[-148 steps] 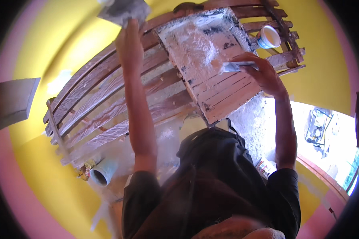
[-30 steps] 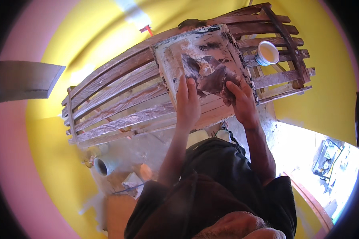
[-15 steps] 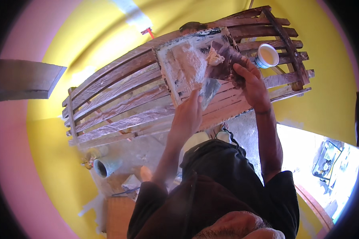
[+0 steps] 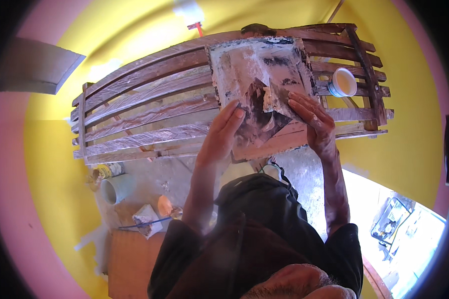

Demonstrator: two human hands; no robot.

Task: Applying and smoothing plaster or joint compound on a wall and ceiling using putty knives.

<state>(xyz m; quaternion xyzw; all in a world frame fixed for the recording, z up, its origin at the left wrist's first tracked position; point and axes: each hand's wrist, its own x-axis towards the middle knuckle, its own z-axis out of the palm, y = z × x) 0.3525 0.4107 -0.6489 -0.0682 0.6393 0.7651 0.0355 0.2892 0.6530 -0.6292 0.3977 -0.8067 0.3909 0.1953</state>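
My left hand (image 4: 220,130) is closed on the left edge of a dark flat scraper (image 4: 254,102) smeared with pale putty. My right hand (image 4: 316,118) grips a second flat scraper (image 4: 282,97), greyish and tilted, with cream putty along its left edge. The two blades meet or overlap in the middle; exactly where they touch is unclear. Below them lies a rectangular board (image 4: 234,65), coated in whitish putty with dark worn patches. Its near part (image 4: 279,143) is pinkish brown.
The board rests across a slatted wooden bench (image 4: 149,107). On its right slats stands a white tub (image 4: 344,82) of pale paste. A dark rounded object (image 4: 256,30) sits at the back edge. At lower left are a pale cylindrical container (image 4: 117,189) and an orange-brown panel (image 4: 134,261).
My left hand has moved left and my right hand lower. The scrapers have come down over the board's middle, and the putty lump is now spread along a blade edge. The view has shifted slightly.
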